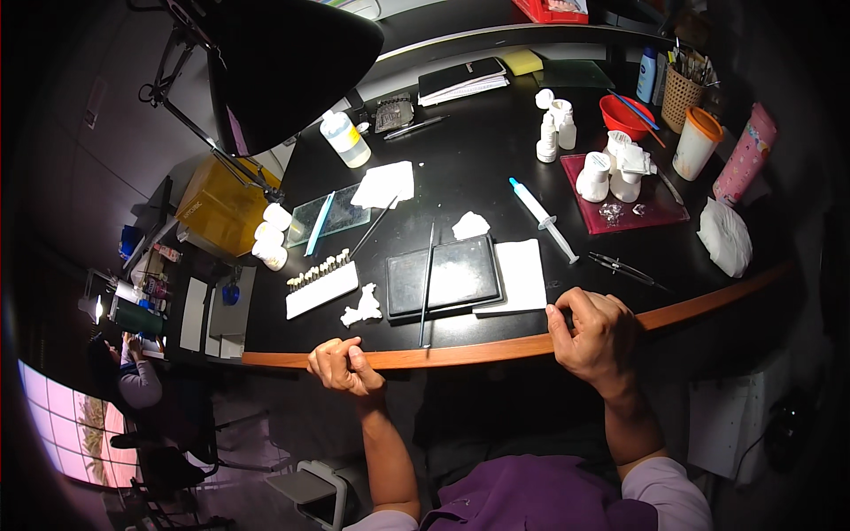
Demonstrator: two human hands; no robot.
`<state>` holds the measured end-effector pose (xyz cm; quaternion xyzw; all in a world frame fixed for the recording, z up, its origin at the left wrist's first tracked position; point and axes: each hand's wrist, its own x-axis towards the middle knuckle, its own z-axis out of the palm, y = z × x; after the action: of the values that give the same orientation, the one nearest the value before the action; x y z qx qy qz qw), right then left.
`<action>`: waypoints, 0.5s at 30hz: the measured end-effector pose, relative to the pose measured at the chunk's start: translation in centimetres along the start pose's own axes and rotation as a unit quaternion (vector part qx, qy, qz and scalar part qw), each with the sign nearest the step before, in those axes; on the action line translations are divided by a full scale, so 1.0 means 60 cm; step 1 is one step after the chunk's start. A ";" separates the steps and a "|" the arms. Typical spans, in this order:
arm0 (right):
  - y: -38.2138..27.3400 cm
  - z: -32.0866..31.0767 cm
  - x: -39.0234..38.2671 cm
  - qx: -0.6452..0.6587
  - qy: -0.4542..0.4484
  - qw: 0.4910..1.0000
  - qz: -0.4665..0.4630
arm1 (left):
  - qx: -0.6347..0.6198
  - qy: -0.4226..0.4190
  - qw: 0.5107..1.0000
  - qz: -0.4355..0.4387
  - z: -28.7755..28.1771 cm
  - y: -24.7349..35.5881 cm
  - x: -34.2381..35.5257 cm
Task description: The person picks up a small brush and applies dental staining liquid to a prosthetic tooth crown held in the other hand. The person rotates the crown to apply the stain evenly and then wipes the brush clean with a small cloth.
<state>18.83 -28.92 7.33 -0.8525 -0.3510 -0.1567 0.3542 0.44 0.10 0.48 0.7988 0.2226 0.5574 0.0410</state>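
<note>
My left hand (345, 365) is curled at the wooden front edge of the desk, with nothing visible in its fingers. Further right, my right hand (595, 338) rests at the same edge, its fingers bent in and holding nothing I can see. Between them and a little beyond lies a flat black case (456, 279), with a thin brush-like stick (427, 288) across it. White paper (522, 274) lies partly under the case. A crumpled tissue (363, 305) and a white block with a row of tooth-shaped pieces (320, 288) are nearest my left hand. Tweezers (624, 267) lie beyond my right hand.
A large syringe (542, 218) lies right of centre. White bottles (595, 177) stand on a dark red plate (660, 212). At left are a glass slab (305, 221), a clear bottle (347, 142) and a black lamp (283, 71). Another person (142, 385) sits far left.
</note>
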 end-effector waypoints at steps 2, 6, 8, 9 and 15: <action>-0.001 -0.002 0.001 -0.011 -0.006 1.000 -0.022 | -0.003 0.001 1.000 0.004 -0.001 -0.003 -0.002; 0.000 0.001 0.002 -0.008 -0.010 1.000 -0.021 | -0.004 -0.009 1.000 0.009 0.000 -0.008 -0.002; 0.000 0.001 0.001 -0.009 -0.012 1.000 -0.027 | -0.002 -0.017 1.000 0.015 -0.001 -0.005 -0.002; -0.001 -0.001 0.001 -0.012 -0.015 1.000 -0.017 | 0.000 -0.013 1.000 0.012 -0.002 -0.002 0.001; 0.002 0.001 -0.005 0.000 -0.016 1.000 0.003 | 0.012 -0.014 1.000 0.018 -0.003 -0.003 0.001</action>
<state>18.72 -29.09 7.09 -0.8562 -0.3536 -0.1420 0.3489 0.22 0.26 0.55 0.8108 0.2142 0.5441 0.0250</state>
